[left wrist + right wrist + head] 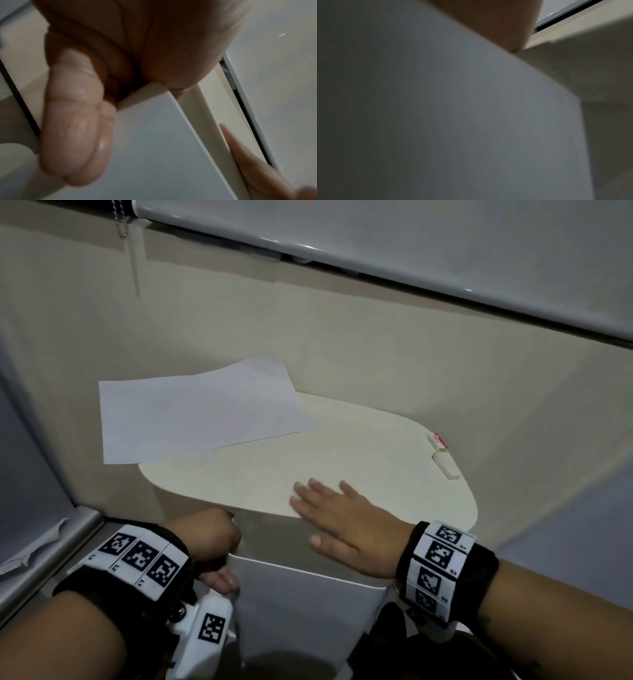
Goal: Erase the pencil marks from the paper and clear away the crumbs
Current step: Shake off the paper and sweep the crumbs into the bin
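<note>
Below the table's [376, 440] edge, left hand [212, 539] grips a white bin's [308, 604] rim (crumbs indiscernible); right hand [342, 525] lies flat.

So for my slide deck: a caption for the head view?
Right hand flat on table; left hand holds white bin below.

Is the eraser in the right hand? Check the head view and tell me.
No. The right hand lies flat with straight fingers on the table, while the eraser sits apart near the far right edge.
</note>
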Demonstrator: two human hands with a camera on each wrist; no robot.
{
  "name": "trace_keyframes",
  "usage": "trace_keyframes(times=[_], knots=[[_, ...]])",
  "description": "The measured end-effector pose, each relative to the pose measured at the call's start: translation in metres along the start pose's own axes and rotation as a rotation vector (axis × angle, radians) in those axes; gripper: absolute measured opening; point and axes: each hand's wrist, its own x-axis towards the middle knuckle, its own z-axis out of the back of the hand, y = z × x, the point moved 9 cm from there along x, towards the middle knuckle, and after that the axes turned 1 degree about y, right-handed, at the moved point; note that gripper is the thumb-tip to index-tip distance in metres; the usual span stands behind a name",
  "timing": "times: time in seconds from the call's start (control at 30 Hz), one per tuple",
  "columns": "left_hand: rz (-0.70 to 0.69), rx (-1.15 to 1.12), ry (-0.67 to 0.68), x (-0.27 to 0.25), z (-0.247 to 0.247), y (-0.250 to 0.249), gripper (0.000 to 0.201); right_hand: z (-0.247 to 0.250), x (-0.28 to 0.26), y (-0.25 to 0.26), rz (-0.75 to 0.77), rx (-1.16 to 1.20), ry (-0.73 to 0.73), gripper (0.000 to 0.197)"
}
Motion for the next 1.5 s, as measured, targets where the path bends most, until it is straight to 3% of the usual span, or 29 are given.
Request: trace_keyframes(times=[0.1,0.17,0.2,0.23,0.3,0.4,0.5,0.63,0.73,0.93,1.03,1.07,1.13,1.17,1.23,1.33,1.4,1.5], knots=[[-0.009,-0.020,0.007,0.001,0.000,0.000,0.024,0.004,-0.004,0.018,0.124,0.314,-0.040,0.055],[-0.011,-0.025,0.007,0.002,0.001,0.001,0.027,0.028,-0.003,0.003,0.022,0.835,-0.163,0.038],[-0.008,-0.025,0.006,0.002,0.002,0.002,0.028,0.043,-0.003,-0.016,-0.050,1.035,-0.295,0.032],[-0.004,-0.026,0.005,0.002,0.003,0.003,0.028,0.056,-0.004,-0.041,-0.148,1.101,-0.431,0.030],[0.000,-0.019,0.007,0.002,0.004,0.003,0.029,0.076,-0.008,-0.085,-0.417,0.848,-0.498,0.039],[-0.002,-0.009,0.007,0.004,0.004,0.004,0.029,0.075,-0.016,-0.135,-0.810,0.436,-0.194,0.066],[0.001,-0.012,0.011,0.005,0.005,0.005,0.032,0.060,-0.007,-0.162,-0.944,0.255,0.045,0.072],[0.029,-0.023,0.031,0.005,0.004,0.005,0.028,0.045,0.011,-0.172,-0.975,0.146,0.206,0.084],[0.040,-0.034,0.036,0.008,0.004,0.006,0.026,0.039,0.028,-0.163,-0.901,0.137,0.220,0.082],[0.066,-0.048,0.038,0.008,0.004,0.007,0.025,0.025,0.050,-0.080,-0.420,0.118,0.317,0.072],[0.066,-0.053,0.044,0.008,0.004,0.008,0.025,0.026,0.038,-0.040,-0.224,0.427,0.344,0.057],[0.062,-0.055,0.048,0.008,0.005,0.008,0.025,0.034,0.034,-0.036,-0.216,0.625,0.301,0.050],[0.052,-0.054,0.051,0.008,0.005,0.008,0.027,0.058,0.030,-0.052,-0.285,0.928,0.079,0.037],[0.046,-0.051,0.049,0.008,0.006,0.007,0.026,0.070,0.030,-0.072,-0.346,0.967,-0.052,0.034],[0.029,-0.055,0.034,0.007,0.007,0.006,0.019,0.090,0.032,-0.118,-0.510,0.739,-0.212,0.039],[0.016,-0.072,0.014,0.009,0.009,0.006,0.014,0.083,0.041,-0.154,-0.695,0.227,-0.009,0.062],[0.021,-0.079,0.017,0.010,0.009,0.006,0.015,0.060,0.048,-0.165,-0.755,0.091,0.179,0.072],[0.042,-0.070,0.031,0.012,0.009,0.010,0.026,0.041,0.065,-0.137,-0.636,0.059,0.282,0.076]])
